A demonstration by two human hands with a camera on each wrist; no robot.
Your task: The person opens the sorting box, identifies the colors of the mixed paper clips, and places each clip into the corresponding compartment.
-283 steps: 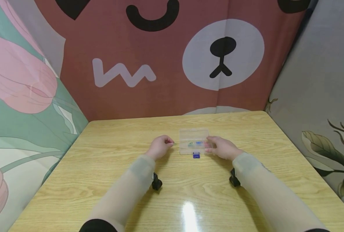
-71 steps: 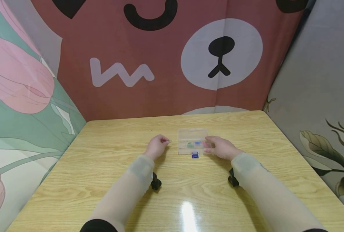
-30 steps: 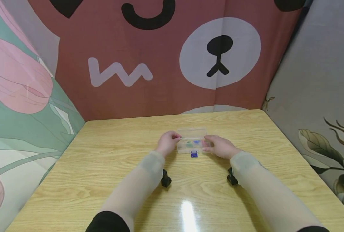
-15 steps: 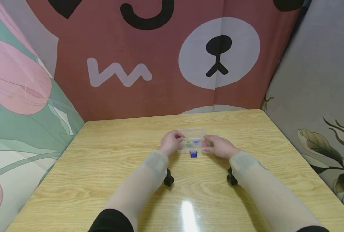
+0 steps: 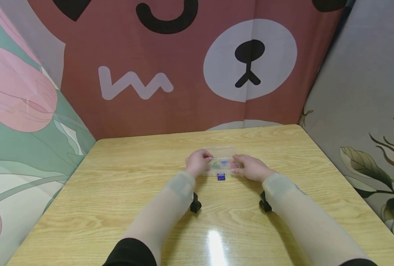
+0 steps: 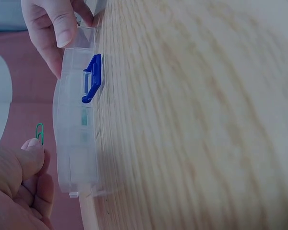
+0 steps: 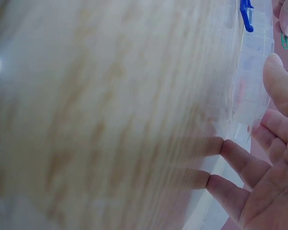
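Between thumb and forefinger, my left hand (image 5: 198, 162) pinches a green paper clip (image 6: 42, 133), held up above the left part of a clear plastic compartment box (image 6: 77, 165). The box stands with its lid (image 5: 224, 151) raised at the back and a blue latch (image 6: 97, 72) at the front. My right hand (image 5: 252, 169) holds the box's right end, thumb at the front corner and fingers round the side and back. In the right wrist view two of its fingertips (image 7: 227, 147) rest on the table. Small green, blue and reddish things show through the compartments.
The wooden table (image 5: 133, 192) extends around the box, with its far edge behind it. A brown cloth with a bear print (image 5: 150, 118) hangs behind the table, and a flowered cloth (image 5: 359, 111) hangs at the right.
My left hand has moved right, from beside the box to over its left part, with the paper clip in its fingers. The right hand has stayed at the box's right end.
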